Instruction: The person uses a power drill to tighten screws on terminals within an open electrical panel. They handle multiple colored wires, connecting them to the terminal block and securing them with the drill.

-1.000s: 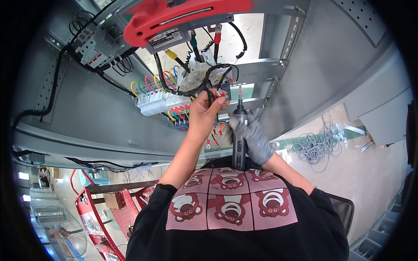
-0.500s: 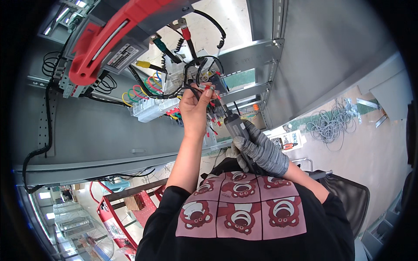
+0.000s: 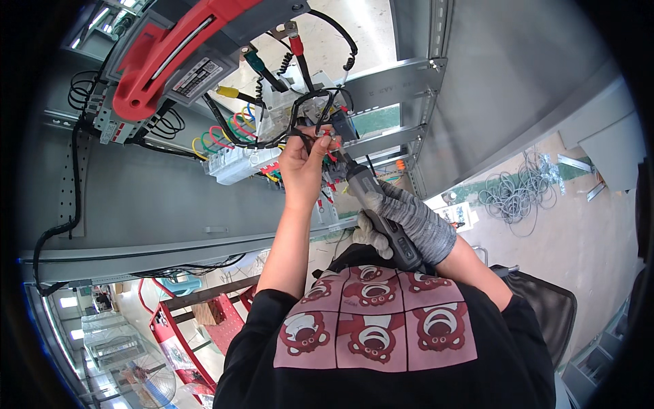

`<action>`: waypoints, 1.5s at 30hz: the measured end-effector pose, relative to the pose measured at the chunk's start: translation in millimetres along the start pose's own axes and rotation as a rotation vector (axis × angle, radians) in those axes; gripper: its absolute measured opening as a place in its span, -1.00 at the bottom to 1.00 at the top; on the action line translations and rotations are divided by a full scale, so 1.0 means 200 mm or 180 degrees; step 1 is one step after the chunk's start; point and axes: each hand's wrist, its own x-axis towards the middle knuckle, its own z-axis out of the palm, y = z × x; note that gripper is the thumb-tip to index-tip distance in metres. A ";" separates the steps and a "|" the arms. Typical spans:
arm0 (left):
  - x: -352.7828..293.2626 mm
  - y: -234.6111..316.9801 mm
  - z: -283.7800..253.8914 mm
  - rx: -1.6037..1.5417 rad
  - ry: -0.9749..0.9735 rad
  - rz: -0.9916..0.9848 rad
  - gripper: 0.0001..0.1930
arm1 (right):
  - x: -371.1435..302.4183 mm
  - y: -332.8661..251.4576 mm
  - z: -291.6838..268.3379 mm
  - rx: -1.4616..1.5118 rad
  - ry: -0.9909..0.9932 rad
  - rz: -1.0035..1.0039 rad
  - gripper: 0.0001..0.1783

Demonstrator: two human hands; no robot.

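Grey-gloved right hand (image 3: 412,219) grips screwdriver (image 3: 364,182), now tilted toward 11 o'clock, left hand (image 3: 302,170) pinching red-sleeved lead (image 3: 325,133), contact obscured.

The left hand (image 3: 304,160), bare, is hovering just beside the tip end of the screwdriver (image 3: 365,183), its thumb and fingertips pinching together and its thumb lying on the side facing the tip. The left forearm (image 3: 286,235), also bare, is standing nearly upright to the left of the screwdriver. The right hand (image 3: 415,221), wearing a grey knit glove, is wrapping around the screwdriver's body, with gloved digits showing along the tool's left side. The right forearm (image 3: 480,269) is slanting in from the screwdriver's lower right, its skin showing below the glove cuff.
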 end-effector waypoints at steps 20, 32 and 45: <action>0.05 -0.01 0.11 0.0826 0.0993 0.0507 -0.84 | 0.21 0.06 0.00 -0.0638 0.0020 -0.0449 -0.65; 0.06 0.00 0.12 0.1967 0.1296 0.0758 -0.83 | 0.22 0.06 0.01 -0.0591 0.0016 -0.0399 -0.65; 0.05 0.05 0.11 0.2521 0.1222 0.0752 -0.86 | 0.21 0.04 0.01 -0.0522 -0.0047 -0.0394 -0.71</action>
